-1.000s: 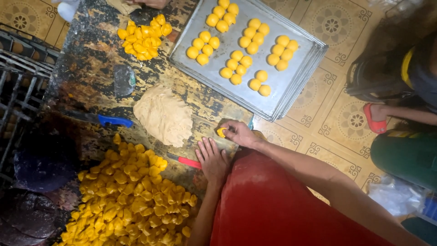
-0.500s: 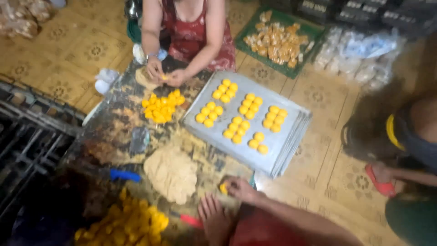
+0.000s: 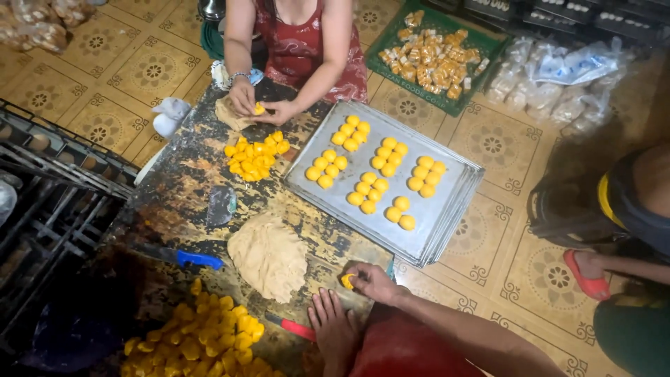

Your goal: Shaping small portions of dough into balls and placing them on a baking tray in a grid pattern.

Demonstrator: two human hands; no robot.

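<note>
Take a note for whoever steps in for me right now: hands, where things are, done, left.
Right hand: pinches one yellow piece at the table edge.
Left hand: flat on the table, empty.
Dough mound lies beside them; loose yellow pile at near left.
Done: yellow balls in three groups on the metal tray.
Left: part of the tray bare; dough and pile unused.

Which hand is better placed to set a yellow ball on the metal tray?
Probably the right hand: it pinches a yellow ball and lies nearer the metal tray. The left hand rests flat on the board, empty.
</note>
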